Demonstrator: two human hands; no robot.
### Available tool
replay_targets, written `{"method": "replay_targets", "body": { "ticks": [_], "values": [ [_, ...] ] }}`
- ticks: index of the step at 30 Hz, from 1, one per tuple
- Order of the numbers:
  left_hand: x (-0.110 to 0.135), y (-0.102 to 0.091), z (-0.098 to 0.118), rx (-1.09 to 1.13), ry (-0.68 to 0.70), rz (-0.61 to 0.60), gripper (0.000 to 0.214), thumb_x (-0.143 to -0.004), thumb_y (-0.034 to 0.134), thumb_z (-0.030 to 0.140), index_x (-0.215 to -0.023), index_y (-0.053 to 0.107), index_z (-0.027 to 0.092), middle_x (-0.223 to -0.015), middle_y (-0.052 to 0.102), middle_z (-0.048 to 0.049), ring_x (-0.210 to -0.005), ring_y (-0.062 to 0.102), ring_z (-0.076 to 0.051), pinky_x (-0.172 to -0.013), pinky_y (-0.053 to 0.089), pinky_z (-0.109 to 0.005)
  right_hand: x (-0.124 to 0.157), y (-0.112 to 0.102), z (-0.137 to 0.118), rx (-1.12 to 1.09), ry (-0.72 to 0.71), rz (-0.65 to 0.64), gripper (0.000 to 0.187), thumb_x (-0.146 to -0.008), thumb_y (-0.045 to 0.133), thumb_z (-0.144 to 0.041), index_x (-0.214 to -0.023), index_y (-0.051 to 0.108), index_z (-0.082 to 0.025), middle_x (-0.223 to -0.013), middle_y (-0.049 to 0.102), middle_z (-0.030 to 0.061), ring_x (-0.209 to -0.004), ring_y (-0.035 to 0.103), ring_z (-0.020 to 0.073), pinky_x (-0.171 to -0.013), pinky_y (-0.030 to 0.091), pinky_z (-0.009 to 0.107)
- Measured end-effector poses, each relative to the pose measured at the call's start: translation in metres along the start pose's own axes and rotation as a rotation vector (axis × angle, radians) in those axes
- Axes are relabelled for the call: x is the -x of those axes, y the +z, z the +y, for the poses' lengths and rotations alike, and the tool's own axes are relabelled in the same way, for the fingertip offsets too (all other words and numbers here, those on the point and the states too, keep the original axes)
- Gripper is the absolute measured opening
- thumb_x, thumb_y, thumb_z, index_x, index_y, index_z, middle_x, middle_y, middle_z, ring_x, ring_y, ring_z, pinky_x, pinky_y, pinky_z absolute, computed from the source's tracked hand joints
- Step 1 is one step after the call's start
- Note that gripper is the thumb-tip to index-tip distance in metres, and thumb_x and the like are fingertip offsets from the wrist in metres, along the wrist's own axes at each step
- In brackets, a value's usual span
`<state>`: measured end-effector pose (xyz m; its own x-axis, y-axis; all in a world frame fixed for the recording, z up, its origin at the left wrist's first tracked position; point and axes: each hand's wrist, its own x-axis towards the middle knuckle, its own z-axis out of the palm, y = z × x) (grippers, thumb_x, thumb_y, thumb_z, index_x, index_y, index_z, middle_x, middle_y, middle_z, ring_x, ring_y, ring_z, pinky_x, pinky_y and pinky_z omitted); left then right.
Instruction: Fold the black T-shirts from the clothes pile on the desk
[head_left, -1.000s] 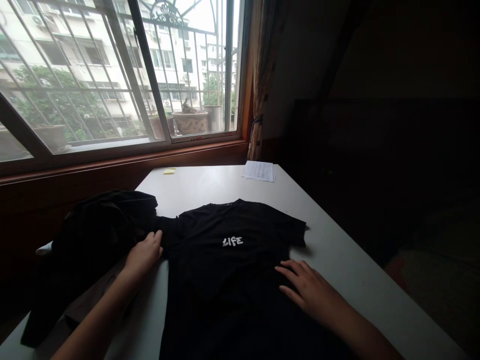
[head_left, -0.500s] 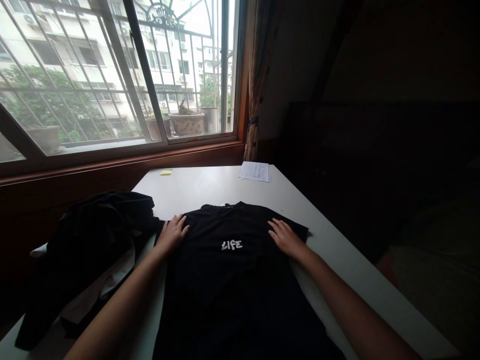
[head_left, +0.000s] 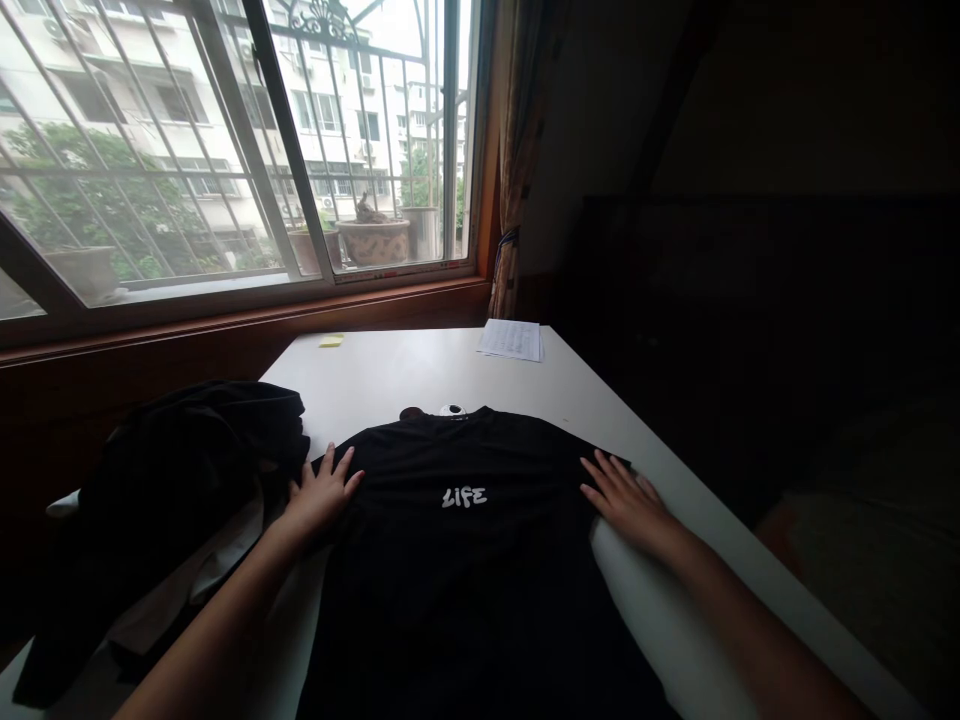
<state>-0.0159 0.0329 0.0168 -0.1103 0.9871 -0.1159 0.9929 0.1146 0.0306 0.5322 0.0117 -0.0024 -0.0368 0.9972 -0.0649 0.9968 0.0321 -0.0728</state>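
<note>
A black T-shirt lies spread on the white table, its collar toward the window and its white lettering upside down to me. My left hand rests on the left sleeve area, fingers spread. Over on the right sleeve, my right hand lies flat with its fingers stretched out. A small white and black patch shows at the collar, with a dark brown round bit beside it. The shirt's lower end runs out of view at the bottom.
A heap of dark clothes with some white cloth lies on the table's left side, close to my left forearm. Paper sheets and a yellow sticky note are at the far end of the table. Beyond stands a barred window.
My hands have moved apart, the left one to the left and the right one outward onto the right sleeve. The shirt's shoulders look wider and flatter, and more shows at the collar.
</note>
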Motion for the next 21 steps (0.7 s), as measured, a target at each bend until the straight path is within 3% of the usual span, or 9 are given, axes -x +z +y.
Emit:
{"method": "replay_targets", "body": {
  "ticks": [4,8,12,16,19,21],
  "values": [
    [-0.003,-0.023,0.003,-0.052,0.053,-0.017,0.063,-0.101,0.037,0.053,-0.155,0.039,0.022,-0.168,0.015,-0.0145,-0.143,0.028,-0.055,-0.103,0.037,-0.07,0.002,-0.008,0.007,-0.02,0.033,-0.034,0.066,-0.098,0.031,-0.058,-0.157,0.037,-0.029,-0.167,0.025,0.0051,-0.152,0.025,0.033,-0.119,0.025,0.061],
    [-0.014,-0.041,0.025,-0.121,0.316,0.164,0.049,-0.1,0.045,0.036,-0.143,0.056,0.014,-0.159,0.039,-0.0165,-0.147,0.03,-0.041,-0.117,0.03,-0.053,-0.016,-0.021,-0.008,0.01,-0.072,0.137,0.057,-0.097,0.038,-0.043,-0.144,0.055,-0.018,-0.154,0.048,0.0117,-0.143,0.041,0.0322,-0.12,0.029,0.053],
    [-0.033,-0.038,0.072,0.003,0.491,0.162,0.049,-0.102,0.042,0.035,-0.146,0.051,0.016,-0.156,0.044,-0.0133,-0.149,0.032,-0.031,-0.122,0.024,-0.044,-0.05,-0.032,-0.063,-0.09,-0.22,0.257,0.055,-0.1,0.032,-0.037,-0.141,0.057,-0.01,-0.149,0.054,0.0145,-0.138,0.047,0.0273,-0.119,0.033,0.042],
    [-0.053,-0.018,0.11,0.044,0.452,0.122,0.058,-0.105,0.033,0.045,-0.154,0.038,0.014,-0.163,0.031,-0.0132,-0.153,0.021,-0.031,-0.122,0.022,-0.05,-0.089,-0.029,-0.131,-0.143,-0.316,0.132,0.059,-0.102,0.032,-0.041,-0.148,0.048,-0.007,-0.157,0.043,0.0148,-0.148,0.034,0.0257,-0.124,0.024,0.039],
    [-0.063,-0.007,0.116,0.054,0.378,0.111,0.064,-0.105,0.024,0.05,-0.158,0.031,0.016,-0.166,0.023,-0.0113,-0.155,0.015,-0.031,-0.123,0.016,-0.057,-0.11,-0.016,-0.165,-0.154,-0.298,0.057,0.064,-0.103,0.031,-0.049,-0.154,0.039,-0.01,-0.164,0.032,0.0136,-0.152,0.026,0.027,-0.124,0.021,0.045],
    [-0.068,-0.003,0.11,0.051,0.333,0.11,0.066,-0.104,0.02,0.054,-0.159,0.028,0.018,-0.167,0.018,-0.0087,-0.156,0.011,-0.029,-0.123,0.012,-0.057,-0.117,-0.008,-0.174,-0.146,-0.275,0.05,0.067,-0.103,0.03,-0.052,-0.157,0.033,-0.012,-0.167,0.023,0.011,-0.154,0.018,0.0256,-0.125,0.014,0.047]
  ]
}}
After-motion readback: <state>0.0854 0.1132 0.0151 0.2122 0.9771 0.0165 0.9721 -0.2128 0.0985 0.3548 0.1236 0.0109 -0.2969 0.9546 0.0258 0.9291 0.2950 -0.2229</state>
